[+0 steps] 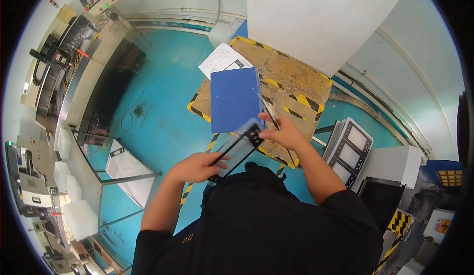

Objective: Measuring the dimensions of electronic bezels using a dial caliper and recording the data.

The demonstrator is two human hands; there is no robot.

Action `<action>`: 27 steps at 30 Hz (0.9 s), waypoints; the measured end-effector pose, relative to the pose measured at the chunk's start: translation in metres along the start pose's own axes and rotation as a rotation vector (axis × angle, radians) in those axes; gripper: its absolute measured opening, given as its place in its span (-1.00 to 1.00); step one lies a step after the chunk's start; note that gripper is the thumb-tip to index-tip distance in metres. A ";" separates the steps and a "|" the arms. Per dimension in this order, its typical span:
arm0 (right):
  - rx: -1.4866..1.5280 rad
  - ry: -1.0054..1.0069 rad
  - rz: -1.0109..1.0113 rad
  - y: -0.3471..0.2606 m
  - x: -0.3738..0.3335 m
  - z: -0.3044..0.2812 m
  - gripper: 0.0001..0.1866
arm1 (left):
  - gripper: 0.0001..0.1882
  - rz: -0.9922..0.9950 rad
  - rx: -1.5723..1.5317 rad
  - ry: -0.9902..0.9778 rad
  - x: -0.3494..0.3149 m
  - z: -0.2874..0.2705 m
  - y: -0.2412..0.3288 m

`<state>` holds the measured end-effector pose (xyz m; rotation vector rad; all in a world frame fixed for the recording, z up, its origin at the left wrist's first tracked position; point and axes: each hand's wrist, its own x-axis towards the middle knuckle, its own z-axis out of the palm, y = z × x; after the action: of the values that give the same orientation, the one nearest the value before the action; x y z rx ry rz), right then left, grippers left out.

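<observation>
A clear rectangular panel (240,149) with black printed borders is held tilted in front of my body, slightly blurred. My left hand (198,167) is closed on its lower left end, fingers along the black edge. My right hand (282,131) pinches its upper right end, where a black band with small holes or marks shows. A thin dark-edged piece (271,111), seen almost edge-on, passes by the right fingers; I cannot tell whether it is a second panel. Just beyond the hands lies a blue flat board or folder (234,100), partly over a printed paper sheet (224,58).
The worn wooden table (289,85) has yellow-black striped tape. Similar black-bordered panels (353,149) lean in a stack at right, near a white box (395,166). A metal-framed stand (128,180) with a white sheet is at left. Machines (54,58) line the left wall.
</observation>
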<state>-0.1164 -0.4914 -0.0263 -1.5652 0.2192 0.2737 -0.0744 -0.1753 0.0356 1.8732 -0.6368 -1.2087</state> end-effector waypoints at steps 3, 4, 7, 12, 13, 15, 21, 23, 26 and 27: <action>-0.090 -0.019 -0.168 -0.014 -0.018 -0.024 -0.56 | -0.55 0.099 0.192 -0.132 0.046 -0.029 0.025; -0.068 0.106 -0.096 -0.016 -0.025 -0.029 -0.58 | -0.57 0.083 0.084 -0.178 0.061 -0.039 0.030; -0.018 0.353 -0.076 0.012 -0.025 -0.046 -0.59 | -0.58 0.070 -0.134 -0.143 0.108 -0.081 0.022; 0.083 0.711 0.124 0.054 0.032 -0.107 -0.65 | -0.51 -0.115 -0.602 0.292 0.211 -0.146 -0.107; 0.177 0.724 0.192 0.063 0.045 -0.127 -0.66 | -0.48 -0.228 -0.560 0.385 0.224 -0.153 -0.137; 0.183 0.808 0.208 0.096 0.070 -0.163 -0.68 | -0.44 -0.336 -0.515 0.460 0.256 -0.168 -0.178; 0.009 1.180 0.316 0.149 0.105 -0.218 -0.69 | -0.56 -0.368 -0.513 0.550 0.311 -0.209 -0.190; -0.146 1.266 0.293 0.141 0.120 -0.202 -0.66 | -0.63 -0.443 -0.610 0.406 0.324 -0.225 -0.212; -0.336 1.159 0.406 0.130 0.145 -0.135 -0.60 | -0.66 -0.397 -0.715 0.342 0.323 -0.233 -0.195; -0.376 1.064 0.350 0.123 0.152 -0.102 -0.59 | -0.66 -0.400 -0.719 0.333 0.319 -0.235 -0.179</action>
<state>-0.0060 -0.5901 -0.1895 -1.9147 1.3365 -0.3007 0.2706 -0.2347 -0.2225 1.5399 0.3443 -1.1217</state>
